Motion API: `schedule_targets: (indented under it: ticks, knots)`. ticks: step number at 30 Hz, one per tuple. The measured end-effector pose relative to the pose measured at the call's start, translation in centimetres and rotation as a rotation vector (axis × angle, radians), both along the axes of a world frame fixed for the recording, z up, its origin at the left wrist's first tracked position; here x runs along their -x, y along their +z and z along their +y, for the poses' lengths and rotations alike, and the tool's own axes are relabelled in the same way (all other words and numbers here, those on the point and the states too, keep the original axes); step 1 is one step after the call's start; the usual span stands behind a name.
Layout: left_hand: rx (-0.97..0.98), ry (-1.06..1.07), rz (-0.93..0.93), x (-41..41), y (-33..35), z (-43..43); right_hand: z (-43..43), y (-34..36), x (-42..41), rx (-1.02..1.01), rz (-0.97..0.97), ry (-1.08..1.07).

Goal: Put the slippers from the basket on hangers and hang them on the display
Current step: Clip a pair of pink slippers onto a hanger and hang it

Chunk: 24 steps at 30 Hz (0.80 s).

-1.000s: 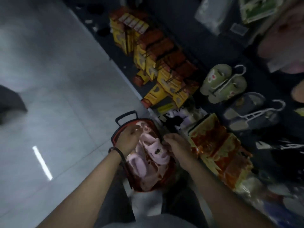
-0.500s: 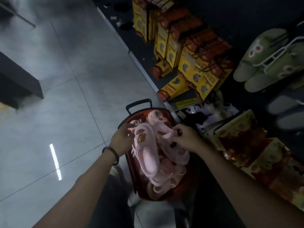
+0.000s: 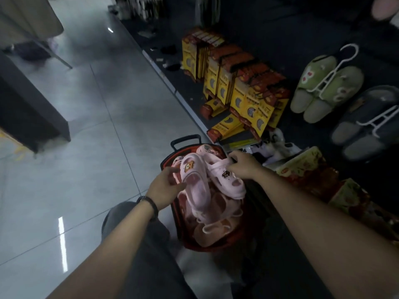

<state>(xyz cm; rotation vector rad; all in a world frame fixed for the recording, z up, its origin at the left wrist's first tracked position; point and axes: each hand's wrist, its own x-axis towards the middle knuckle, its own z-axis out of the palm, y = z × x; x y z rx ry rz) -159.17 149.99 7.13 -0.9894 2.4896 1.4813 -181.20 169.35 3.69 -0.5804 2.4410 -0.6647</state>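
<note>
Left hand (image 3: 165,186) pinches near pink slipper (image 3: 195,182) over red basket (image 3: 218,240). Right hand (image 3: 243,166) clutches second slipper's strap (image 3: 218,167). Straps look tangled, blurred; yanking risks dragging others onto floor. No hanger in hand.

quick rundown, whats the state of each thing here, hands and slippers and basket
left hand: gripping a pink slipper
right hand: gripping a second pink slipper by its strap
pink slipper with bear charm: lifted above the basket
second pink slipper: lifted, beside the first
red basket: on the floor, more pink slippers inside
green slippers: on a white hanger
grey slippers: on a white hanger
</note>
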Motion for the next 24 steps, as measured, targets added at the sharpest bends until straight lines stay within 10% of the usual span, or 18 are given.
schedule_targets:
  ticks: [4,11,24]
  knots:
    - [-0.154,0.102,-0.053,2.5,-1.0,0.7,-0.2,-0.2,1.9,-0.078,0.078,0.102]
    - [-1.106,0.548,-0.207,8.4,-3.8,2.4,-3.4,-3.4,5.0,-0.207,0.103,0.34]
    - [-1.309,0.877,0.004,10.7,-7.9,3.0,-3.9,-3.1,6.5,-0.241,0.109,0.435]
